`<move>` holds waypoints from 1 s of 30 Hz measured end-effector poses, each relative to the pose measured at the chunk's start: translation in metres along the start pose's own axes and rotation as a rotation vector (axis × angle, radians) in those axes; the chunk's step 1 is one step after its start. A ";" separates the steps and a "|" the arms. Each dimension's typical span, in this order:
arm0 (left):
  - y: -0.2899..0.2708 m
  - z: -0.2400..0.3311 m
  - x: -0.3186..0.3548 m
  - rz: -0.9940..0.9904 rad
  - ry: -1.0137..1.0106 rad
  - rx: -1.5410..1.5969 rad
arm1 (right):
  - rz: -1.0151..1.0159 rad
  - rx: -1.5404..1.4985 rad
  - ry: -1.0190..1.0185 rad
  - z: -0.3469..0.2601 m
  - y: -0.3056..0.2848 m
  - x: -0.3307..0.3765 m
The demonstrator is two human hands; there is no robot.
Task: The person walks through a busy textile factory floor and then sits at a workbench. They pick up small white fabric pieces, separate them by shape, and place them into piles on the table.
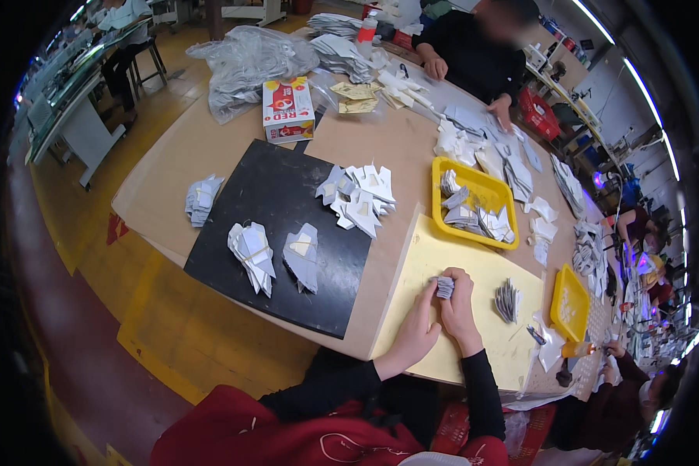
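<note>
Both my hands meet over a pale yellow mat at the table's near edge. My left hand and my right hand together grip a small stack of grey-white cut pieces, held edge-up between the fingers. A second small grey stack lies on the mat just to the right of my right hand. A yellow tray with several more stacks sits beyond the mat.
A black mat to the left carries bundles of white pieces and a loose pile. A red-and-white box and clear plastic bags lie farther back. Another person in black works opposite. A smaller yellow tray sits at right.
</note>
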State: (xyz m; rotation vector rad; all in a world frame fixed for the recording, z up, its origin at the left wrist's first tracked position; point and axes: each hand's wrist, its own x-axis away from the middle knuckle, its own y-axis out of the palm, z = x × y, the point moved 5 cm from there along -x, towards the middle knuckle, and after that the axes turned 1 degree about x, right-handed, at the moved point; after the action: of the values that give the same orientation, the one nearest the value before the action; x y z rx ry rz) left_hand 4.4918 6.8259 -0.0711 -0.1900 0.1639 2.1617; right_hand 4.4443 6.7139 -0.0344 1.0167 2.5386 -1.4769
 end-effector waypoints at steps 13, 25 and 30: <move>0.002 0.005 -0.006 0.017 0.080 -0.217 | -0.085 -0.035 -0.010 -0.004 -0.001 -0.003; -0.001 0.012 -0.008 0.151 0.078 -0.246 | -0.162 -0.161 -0.002 0.002 -0.007 0.011; -0.003 0.004 -0.014 0.247 0.071 -0.444 | -0.112 -0.195 0.054 -0.004 0.001 0.012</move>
State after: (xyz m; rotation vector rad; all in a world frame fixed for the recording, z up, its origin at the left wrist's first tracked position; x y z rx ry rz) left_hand 4.5015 6.8170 -0.0644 -0.5231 -0.2701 2.4145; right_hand 4.4363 6.7232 -0.0371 0.9127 2.7522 -1.2084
